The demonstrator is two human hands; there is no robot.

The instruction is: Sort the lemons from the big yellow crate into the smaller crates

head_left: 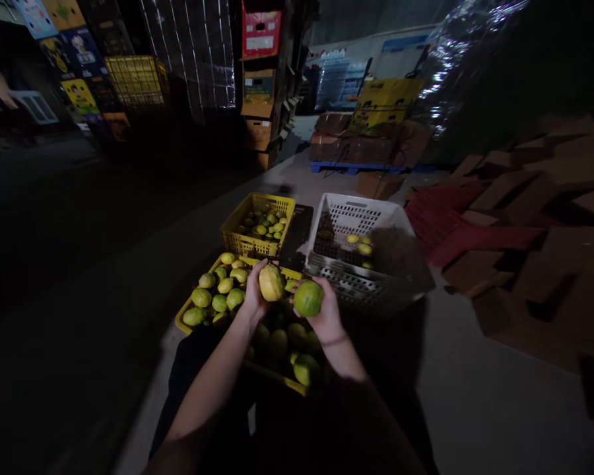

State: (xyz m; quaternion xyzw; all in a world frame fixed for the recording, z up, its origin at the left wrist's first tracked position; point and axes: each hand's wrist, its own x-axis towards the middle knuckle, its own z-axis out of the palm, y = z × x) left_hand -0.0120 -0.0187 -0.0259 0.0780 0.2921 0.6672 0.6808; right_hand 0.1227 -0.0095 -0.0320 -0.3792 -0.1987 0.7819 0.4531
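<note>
Head view showed me the left hand wrapped round a yellow, ribbed, oval fruit and the right hand cupping a round green fruit, both above a low yellow plastic crate of similar loose fruit. I judged the step to be handling two fruits at once; the next move seemed to call for steady holds and enough lift to pass any rim. Edges to mind were a slotted yellow plastic crate beyond and a perforated white plastic crate ahead right. Grey floor gave room before the piled brown cardboard boxes.
</note>
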